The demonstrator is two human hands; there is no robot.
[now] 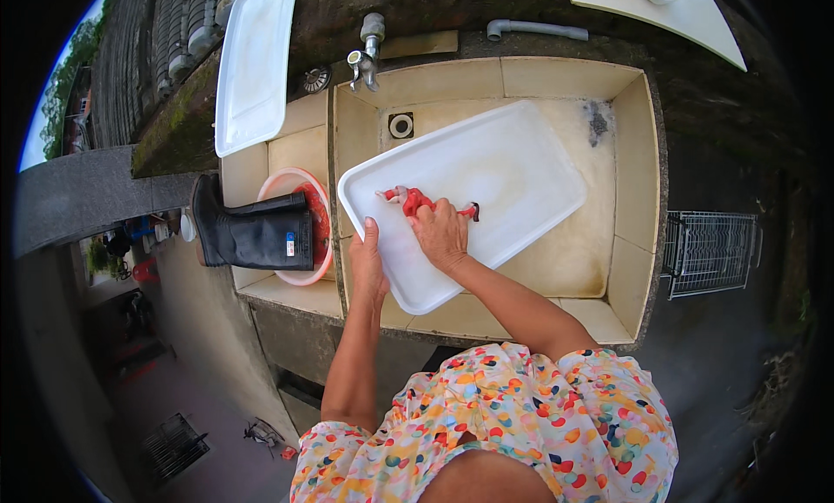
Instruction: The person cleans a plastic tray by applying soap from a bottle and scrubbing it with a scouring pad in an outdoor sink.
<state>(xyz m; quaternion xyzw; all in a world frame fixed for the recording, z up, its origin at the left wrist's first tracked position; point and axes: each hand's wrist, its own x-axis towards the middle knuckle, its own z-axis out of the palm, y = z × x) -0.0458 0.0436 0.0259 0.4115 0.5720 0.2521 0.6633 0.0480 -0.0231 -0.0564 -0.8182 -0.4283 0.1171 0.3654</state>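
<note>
A white plastic tray [515, 158] lies slantwise over the tiled sink [625, 177]. Its near left rim is in the grip of my left hand [369, 262], thumb on the upper side. Bunched under the fingers of my right hand [443, 232] is a red cloth [417, 200] with pale and dark ends, pressed on the tray's surface. Part of the cloth is hidden by that hand. Beyond the tray, the drain [401, 125] shows in the sink floor, below a metal tap [366, 60].
Left of the sink, a black rubber boot [260, 232] lies across a basin [287, 177] holding red material. A second white tray [255, 60] leans above it. A drain strainer [316, 79] and grey pipe [537, 29] rest on the back ledge. A wire cart [710, 252] stands right.
</note>
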